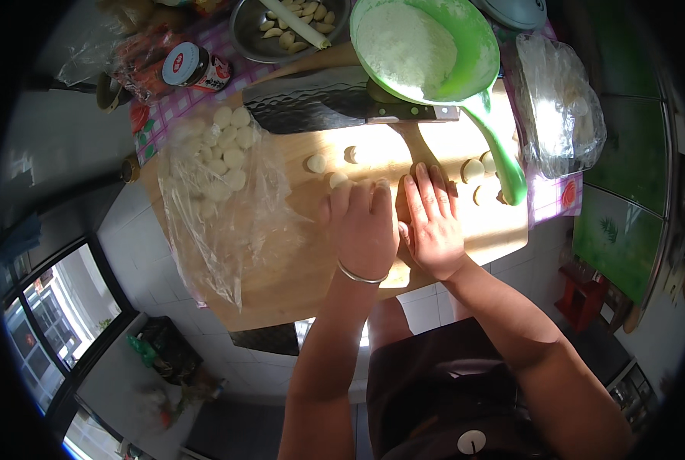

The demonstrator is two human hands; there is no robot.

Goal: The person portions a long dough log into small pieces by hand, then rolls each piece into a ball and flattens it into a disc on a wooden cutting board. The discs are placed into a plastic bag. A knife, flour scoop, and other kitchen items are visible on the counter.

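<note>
My left hand is above the wooden cutting board, its fingers bent down beside a small pale dough piece. Its palm side is hidden, so I cannot tell whether it holds anything. Flat on the board to its right lies my right hand, fingers stretched out and slightly apart; what is under the palm is hidden. Two more dough pieces, one a rounded lump, sit beyond my left hand. Several others, among them a sunlit disc, lie right of my right hand.
A clear plastic bag lies over many dough pieces at left. A cleaver lies across the board's far side. Behind stand a green handled scoop of flour, a steel bowl of garlic cloves and a jar. Another plastic bag is at right.
</note>
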